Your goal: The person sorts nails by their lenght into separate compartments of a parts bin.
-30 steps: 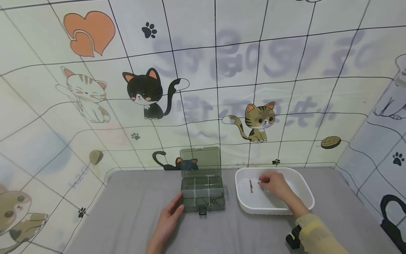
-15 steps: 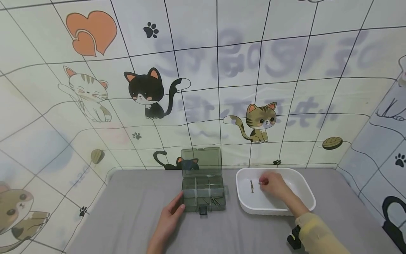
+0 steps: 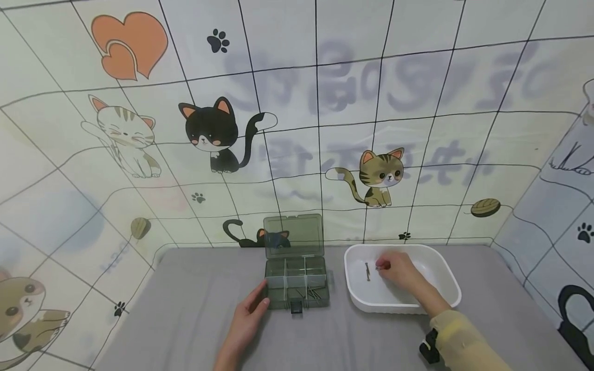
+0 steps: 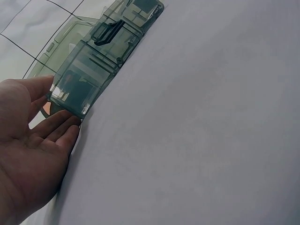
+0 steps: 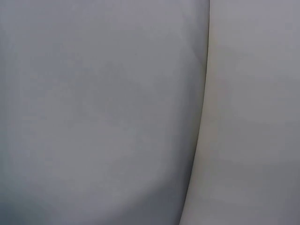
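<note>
A translucent green compartment box stands with its lid up on the grey cloth. Several thin metal screws lie in its front right compartment. My left hand touches the box's left end; in the left wrist view its thumb and fingers, fairly straight, rest at the box corner. Inside the white tray, my right hand has thumb and fingertips together on a small metal screw, mostly hidden by them. Left of those fingertips, a brass-coloured screw lies on the tray bottom.
Behind the box and tray rises a wall hanging printed with cats and grid lines. A black device sits at the right wrist, by the yellow sleeve. The right wrist view shows only plain pale surfaces.
My right fingertips have shifted slightly left within the tray, toward the brass-coloured screw. The left hand and the box have stayed in place.
</note>
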Motion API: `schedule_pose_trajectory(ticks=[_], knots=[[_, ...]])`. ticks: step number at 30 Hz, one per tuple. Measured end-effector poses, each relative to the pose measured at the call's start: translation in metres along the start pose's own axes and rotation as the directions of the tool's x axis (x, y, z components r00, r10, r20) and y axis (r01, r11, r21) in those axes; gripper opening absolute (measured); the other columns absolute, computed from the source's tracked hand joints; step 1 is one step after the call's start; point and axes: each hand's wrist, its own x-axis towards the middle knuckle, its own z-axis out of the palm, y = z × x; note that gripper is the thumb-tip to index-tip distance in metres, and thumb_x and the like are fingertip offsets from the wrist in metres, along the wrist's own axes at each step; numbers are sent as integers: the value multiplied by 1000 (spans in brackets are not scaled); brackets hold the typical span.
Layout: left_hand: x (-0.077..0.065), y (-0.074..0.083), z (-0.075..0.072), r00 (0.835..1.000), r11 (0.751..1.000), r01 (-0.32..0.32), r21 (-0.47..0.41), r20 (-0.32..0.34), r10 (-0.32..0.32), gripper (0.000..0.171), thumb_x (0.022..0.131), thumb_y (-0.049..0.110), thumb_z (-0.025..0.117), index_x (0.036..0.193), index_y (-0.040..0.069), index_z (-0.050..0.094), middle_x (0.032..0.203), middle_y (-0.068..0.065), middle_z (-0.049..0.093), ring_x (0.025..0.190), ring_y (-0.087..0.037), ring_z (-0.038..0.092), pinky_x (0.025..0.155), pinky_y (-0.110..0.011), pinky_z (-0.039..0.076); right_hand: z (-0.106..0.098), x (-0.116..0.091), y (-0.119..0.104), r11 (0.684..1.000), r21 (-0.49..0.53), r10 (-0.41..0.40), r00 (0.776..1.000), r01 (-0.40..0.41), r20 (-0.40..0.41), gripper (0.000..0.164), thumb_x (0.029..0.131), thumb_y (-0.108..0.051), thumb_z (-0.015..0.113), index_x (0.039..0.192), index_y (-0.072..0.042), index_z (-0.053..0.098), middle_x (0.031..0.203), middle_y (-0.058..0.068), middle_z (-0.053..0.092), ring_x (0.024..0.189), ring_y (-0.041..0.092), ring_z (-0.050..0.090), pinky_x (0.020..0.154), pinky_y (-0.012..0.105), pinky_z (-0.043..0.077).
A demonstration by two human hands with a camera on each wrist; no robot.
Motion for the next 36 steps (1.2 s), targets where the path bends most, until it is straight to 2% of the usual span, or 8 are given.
schedule_pose_trajectory(ticks=[15, 23, 29, 36], knots=[[1, -1, 0, 1000, 1000, -5, -19, 7, 5, 50, 105, 16, 60, 153, 6, 48, 159, -14, 42, 150, -34, 31, 117, -50, 34, 0, -2, -1, 995, -40, -87, 996, 88, 11, 10, 82, 5, 75, 90, -1, 77, 86, 5, 71, 81, 20, 62, 73, 39, 54], [3, -4, 0, 1000, 1000, 7, 8, 2, -7, 49, 105, 18, 60, 152, 6, 49, 158, -14, 43, 149, -35, 32, 116, -52, 34, 0, -4, -2, 996, -53, -66, 998, 67, 21, 10, 84, 6, 74, 89, -2, 77, 84, 3, 70, 78, 17, 60, 72, 37, 53], [1, -2, 1, 1000, 1000, 9, -5, -3, -9, 49, 105, 17, 61, 152, 7, 50, 158, -14, 44, 149, -34, 33, 117, -49, 33, -3, -5, -8, 998, -45, -40, 999, 41, 14, 11, 86, 3, 75, 96, -1, 78, 87, 8, 71, 81, 18, 62, 73, 37, 54], [0, -1, 0, 1000, 1000, -11, -10, 0, 11, 50, 105, 17, 61, 152, 6, 49, 158, -15, 43, 149, -34, 33, 116, -45, 36, -8, -8, -21, 999, -7, -32, 999, 32, 13, 15, 88, 4, 74, 102, 0, 78, 92, 5, 73, 84, 19, 64, 75, 38, 57]])
